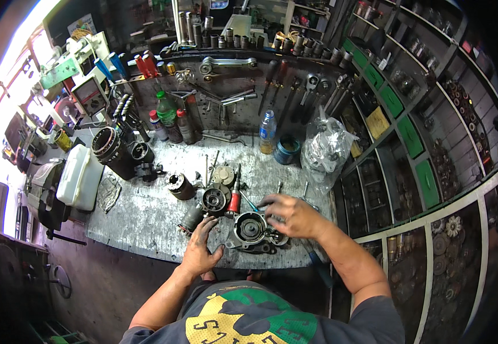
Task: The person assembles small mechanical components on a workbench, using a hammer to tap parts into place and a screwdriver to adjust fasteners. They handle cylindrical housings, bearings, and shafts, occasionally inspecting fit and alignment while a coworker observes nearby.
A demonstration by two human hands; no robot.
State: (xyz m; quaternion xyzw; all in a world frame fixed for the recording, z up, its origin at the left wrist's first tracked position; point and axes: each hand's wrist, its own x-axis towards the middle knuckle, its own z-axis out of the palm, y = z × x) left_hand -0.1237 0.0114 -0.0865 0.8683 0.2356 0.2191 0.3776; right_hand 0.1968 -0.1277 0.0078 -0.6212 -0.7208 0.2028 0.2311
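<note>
The right hand [286,217] sits nearer — round metal housing [249,244] at its eight o'clock, grip curled, closure unclear — while the left hand [200,250] spreads its grip apart.

The metal housing [236,233] lies just left of the right hand [283,215], near its curled fingers, and to the right of the left hand [200,250], which is apart from it. It is a grey casting with a roughly round, paler rim, its open side facing up. Within the dark, grimy cavity sits a round gear-like part [252,230]. A flat lug juts out on the side toward the left hand.
</note>
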